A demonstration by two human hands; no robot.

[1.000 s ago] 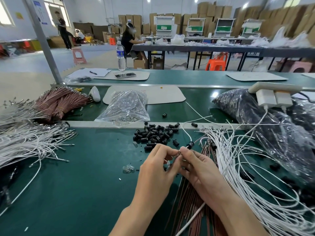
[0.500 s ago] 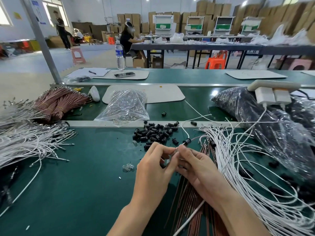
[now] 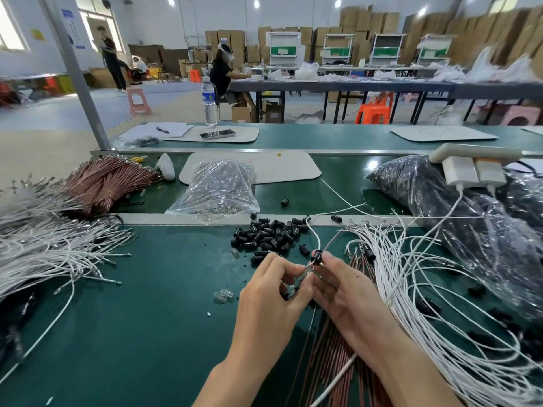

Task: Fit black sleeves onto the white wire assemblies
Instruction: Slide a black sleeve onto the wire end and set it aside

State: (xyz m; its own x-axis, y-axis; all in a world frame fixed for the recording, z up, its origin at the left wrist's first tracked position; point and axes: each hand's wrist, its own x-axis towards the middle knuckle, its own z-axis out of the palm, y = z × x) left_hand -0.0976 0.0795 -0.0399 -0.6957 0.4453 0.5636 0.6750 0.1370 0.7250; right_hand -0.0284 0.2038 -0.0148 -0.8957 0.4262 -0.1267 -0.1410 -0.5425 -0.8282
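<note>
My left hand (image 3: 271,301) and my right hand (image 3: 349,298) meet over the green bench. Between their fingertips is a white wire assembly with a black sleeve (image 3: 316,256) at its far end; my right hand pinches the wire just below the sleeve. My left hand pinches a small clear part (image 3: 305,271) at the wire's end. The white wire (image 3: 313,232) loops away beyond the sleeve. A pile of loose black sleeves (image 3: 269,235) lies just past my hands. A large bundle of white wires (image 3: 417,283) spreads to the right.
A heap of white wires (image 3: 44,254) lies at the left, a copper-coloured bundle (image 3: 108,183) behind it. A clear bag of parts (image 3: 219,186) sits on the belt. A black bag (image 3: 470,218) is at right. Copper wires (image 3: 338,362) run under my right wrist. Two clear parts (image 3: 223,295) lie loose.
The hands stay together at the same place. The black sleeve has stayed at my right fingertips, and my left fingers have shifted slightly on the clear part.
</note>
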